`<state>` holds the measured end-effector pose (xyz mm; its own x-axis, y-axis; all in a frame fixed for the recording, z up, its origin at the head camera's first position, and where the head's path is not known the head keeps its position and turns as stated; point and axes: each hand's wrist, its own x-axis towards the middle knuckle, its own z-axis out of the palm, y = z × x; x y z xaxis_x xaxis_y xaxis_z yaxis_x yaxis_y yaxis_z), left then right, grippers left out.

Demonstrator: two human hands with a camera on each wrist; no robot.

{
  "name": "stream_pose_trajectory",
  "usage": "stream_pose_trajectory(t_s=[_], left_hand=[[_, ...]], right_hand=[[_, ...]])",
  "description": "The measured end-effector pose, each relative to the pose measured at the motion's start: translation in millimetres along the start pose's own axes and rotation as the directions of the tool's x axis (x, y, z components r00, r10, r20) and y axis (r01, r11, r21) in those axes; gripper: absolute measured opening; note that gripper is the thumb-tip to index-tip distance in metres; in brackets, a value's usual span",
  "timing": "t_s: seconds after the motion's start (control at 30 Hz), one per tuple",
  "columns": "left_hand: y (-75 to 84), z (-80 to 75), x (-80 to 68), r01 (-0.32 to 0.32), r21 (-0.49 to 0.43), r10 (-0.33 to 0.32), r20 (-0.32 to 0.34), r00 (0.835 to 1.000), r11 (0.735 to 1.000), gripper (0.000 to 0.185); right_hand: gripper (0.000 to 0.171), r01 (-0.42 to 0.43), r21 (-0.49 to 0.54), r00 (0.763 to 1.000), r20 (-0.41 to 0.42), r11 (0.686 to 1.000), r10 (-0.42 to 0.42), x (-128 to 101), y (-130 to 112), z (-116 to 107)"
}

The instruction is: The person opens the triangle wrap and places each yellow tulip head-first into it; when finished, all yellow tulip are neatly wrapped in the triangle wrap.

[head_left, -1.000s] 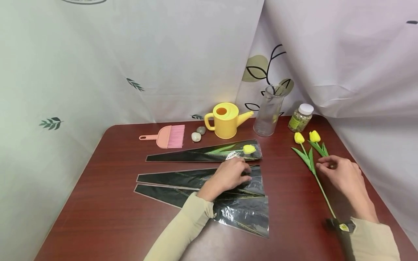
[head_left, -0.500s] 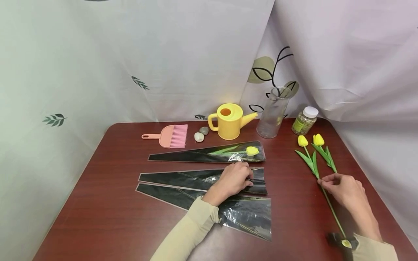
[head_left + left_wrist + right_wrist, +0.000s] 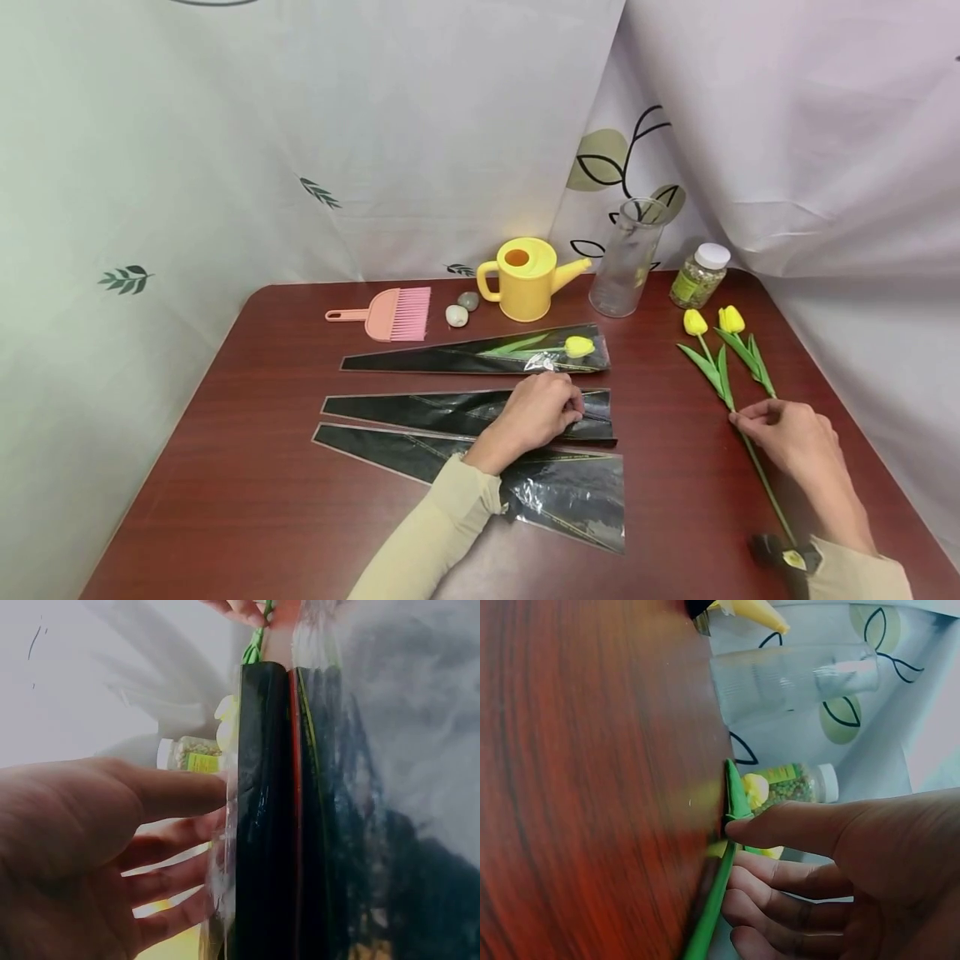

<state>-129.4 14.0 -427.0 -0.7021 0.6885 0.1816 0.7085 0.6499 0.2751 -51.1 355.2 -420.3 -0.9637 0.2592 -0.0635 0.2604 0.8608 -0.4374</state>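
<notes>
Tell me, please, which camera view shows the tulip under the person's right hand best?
The head view: the tulip lies whole on the table, bloom to stem, with the right hand pinching its stem. The right wrist view shows only a blurred green stem and leaf beside the fingers. The left wrist view catches a green sliver at its top edge.

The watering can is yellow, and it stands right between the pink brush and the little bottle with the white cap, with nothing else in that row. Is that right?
Not quite. The watering can is yellow and stands between the pink brush and the bottle, but the row holds more: two pebbles and a clear glass vase, as the head view shows.
</notes>
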Motion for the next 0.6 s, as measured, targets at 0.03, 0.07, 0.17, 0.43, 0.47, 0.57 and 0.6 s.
stream_pose_trajectory(t_s=[0.03, 0.07, 0.17, 0.43, 0.47, 0.57, 0.6], left_hand=[[-0.1, 0.4, 0.4, 0.006, -0.023, -0.006, -0.016, 1.000, 1.000, 0.005], [-0.4, 0.7, 0.9, 0.008, -0.042, -0.010, -0.032, 0.999, 0.999, 0.006], [-1.1, 0.7, 1.4, 0.010, -0.069, -0.014, -0.054, 0.998, 0.998, 0.007], [-0.6, -0.5, 2.3, 0.007, -0.076, -0.011, -0.060, 0.998, 0.997, 0.006], [-0.5, -0.4, 2.4, 0.006, -0.079, -0.011, -0.064, 0.998, 0.997, 0.007], [-0.2, -0.1, 3.0, 0.006, -0.088, -0.013, -0.077, 0.997, 0.996, 0.007], [-0.2, 0.1, 3.2, 0.007, -0.090, -0.014, -0.080, 0.997, 0.996, 0.007]], right_hand=[[0.035, 0.001, 0.000, 1.000, -0.002, 1.000, -0.001, 0.0, -0.2, 0.4], [0.034, 0.001, 0.002, 1.000, -0.004, 1.000, -0.001, 0.1, -0.5, 0.9], [0.031, 0.012, 0.008, 1.000, -0.016, 1.000, -0.012, 1.2, -1.6, 1.8], [0.023, 0.051, 0.026, 0.993, -0.105, 0.998, -0.047, 0.8, -6.9, 1.4], [0.021, 0.059, 0.028, 0.991, -0.125, 0.998, -0.055, 0.2, -7.4, 0.5], [0.017, 0.078, 0.030, 0.981, -0.179, 0.997, -0.071, -2.6, -8.8, -3.0], [0.017, 0.080, 0.031, 0.980, -0.187, 0.996, -0.073, -3.8, -9.2, -4.3]])
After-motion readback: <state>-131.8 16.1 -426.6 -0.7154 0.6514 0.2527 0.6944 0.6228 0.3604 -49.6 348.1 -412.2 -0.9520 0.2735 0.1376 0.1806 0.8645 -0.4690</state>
